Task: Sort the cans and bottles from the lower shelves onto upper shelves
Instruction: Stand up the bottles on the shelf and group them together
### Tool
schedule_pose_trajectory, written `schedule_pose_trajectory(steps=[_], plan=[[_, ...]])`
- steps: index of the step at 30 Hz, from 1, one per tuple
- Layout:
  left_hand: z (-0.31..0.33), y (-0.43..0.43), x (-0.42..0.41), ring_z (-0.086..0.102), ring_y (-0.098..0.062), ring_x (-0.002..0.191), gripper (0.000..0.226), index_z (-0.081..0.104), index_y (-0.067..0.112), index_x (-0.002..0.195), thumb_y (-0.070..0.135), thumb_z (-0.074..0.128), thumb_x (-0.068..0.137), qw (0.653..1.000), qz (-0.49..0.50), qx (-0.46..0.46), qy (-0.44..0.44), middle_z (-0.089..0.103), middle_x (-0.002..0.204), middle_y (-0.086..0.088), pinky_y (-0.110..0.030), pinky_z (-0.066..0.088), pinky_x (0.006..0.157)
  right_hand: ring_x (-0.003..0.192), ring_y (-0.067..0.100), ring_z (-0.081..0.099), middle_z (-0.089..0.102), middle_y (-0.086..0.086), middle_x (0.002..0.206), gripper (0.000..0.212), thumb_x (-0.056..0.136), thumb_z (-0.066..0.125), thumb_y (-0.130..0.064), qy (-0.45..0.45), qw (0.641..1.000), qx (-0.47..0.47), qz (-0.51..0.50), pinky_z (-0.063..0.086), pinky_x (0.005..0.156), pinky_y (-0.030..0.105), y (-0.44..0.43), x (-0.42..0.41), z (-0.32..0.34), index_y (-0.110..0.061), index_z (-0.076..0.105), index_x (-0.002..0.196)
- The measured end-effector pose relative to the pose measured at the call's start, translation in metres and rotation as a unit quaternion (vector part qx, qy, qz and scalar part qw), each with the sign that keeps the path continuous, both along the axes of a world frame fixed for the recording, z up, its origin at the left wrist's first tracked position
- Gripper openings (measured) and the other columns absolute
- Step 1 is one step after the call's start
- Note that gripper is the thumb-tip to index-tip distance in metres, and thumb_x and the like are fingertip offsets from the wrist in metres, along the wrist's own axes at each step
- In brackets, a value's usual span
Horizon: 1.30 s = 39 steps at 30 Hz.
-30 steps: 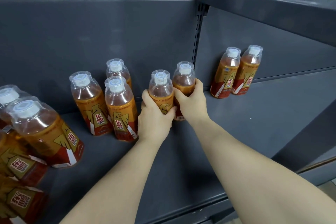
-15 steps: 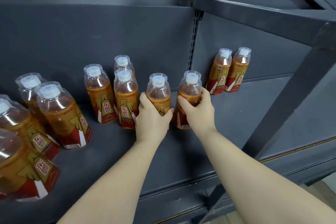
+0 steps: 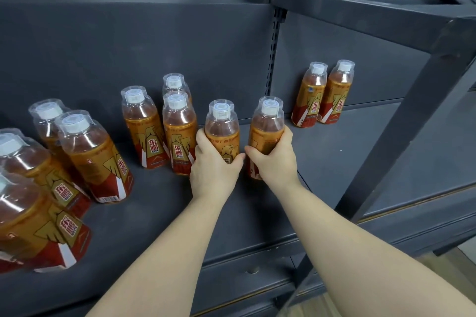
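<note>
on the dark grey shelf [image 3: 334,157], centre: two amber drink bottles, white caps under clear sleeves, orange-and-red labels, upright, side by side with a small gap between them.
item 1, left bottle [image 3: 222,128]: held by the left hand [image 3: 215,175]; grip closed round the lower label, thumb on the right side, fingers round the left side.
item 2, right bottle [image 3: 266,123]: held by the right hand [image 3: 275,162]; grip closed round the mid label, thumb pointing toward the left bottle, fingers wrapped over the right side. the two thumbs nearly meet. bases mostly hidden by the hands; whether either bottle is lifted off the shelf cannot be told.
item 3, group of three bottles [image 3: 177,134]: same kind, just left of the left hand, upright, one behind the other two.
item 4, pair of bottles [image 3: 310,100]: right rear, close to the back panel [image 3: 360,64], touching each other.
item 5, cluster of bottles [image 3: 95,157]: far left, nearest the camera, same kind.
fixtures: upper shelf [image 3: 360,10] above at right; slanting post [image 3: 401,123] at right front.
</note>
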<state>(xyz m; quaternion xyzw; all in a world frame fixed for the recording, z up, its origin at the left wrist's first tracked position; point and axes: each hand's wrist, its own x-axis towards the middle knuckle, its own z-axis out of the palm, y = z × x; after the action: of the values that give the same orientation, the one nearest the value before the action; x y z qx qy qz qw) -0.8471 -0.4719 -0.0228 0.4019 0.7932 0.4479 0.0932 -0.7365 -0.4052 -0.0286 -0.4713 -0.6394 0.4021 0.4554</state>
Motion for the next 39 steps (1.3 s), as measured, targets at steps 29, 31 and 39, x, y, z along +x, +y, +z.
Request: schedule_pose_trajectory(steps=[29,31,39], plan=[[0.000,-0.004,-0.007,0.056,-0.035,0.118,0.092,0.017,0.018,0.148,0.049,0.074,0.082,0.999,-0.021,-0.023,0.013,0.051,0.134,-0.012,-0.045,0.049,0.088,0.124,0.017,0.044,0.040,-0.005,0.127,0.087,0.068,0.083,-0.054,-0.060,0.994,0.046,-0.084,0.049,0.098,0.038,-0.014,-0.006,-0.012,-0.026,0.037,0.137],[0.001,-0.004,-0.006,0.057,-0.035,0.118,0.093,0.017,0.017,0.148,0.049,0.074,0.082,1.000,-0.020,-0.021,0.012,0.051,0.135,-0.012,-0.045,0.049,0.088,0.124,0.019,0.043,0.039,-0.001,0.129,0.088,0.070,0.085,-0.048,-0.079,0.991,0.044,-0.094,0.048,0.096,0.038,-0.011,-0.005,-0.008,-0.021,0.036,0.139],[0.000,-0.005,-0.004,0.058,-0.035,0.117,0.094,0.018,0.017,0.147,0.050,0.076,0.081,1.000,-0.003,-0.016,0.013,0.052,0.135,-0.013,-0.046,0.051,0.089,0.118,0.006,0.054,0.052,-0.012,0.128,0.070,0.080,0.080,-0.033,-0.005,0.999,0.040,-0.028,0.053,0.098,0.035,-0.011,0.003,-0.014,-0.036,0.038,0.135]])
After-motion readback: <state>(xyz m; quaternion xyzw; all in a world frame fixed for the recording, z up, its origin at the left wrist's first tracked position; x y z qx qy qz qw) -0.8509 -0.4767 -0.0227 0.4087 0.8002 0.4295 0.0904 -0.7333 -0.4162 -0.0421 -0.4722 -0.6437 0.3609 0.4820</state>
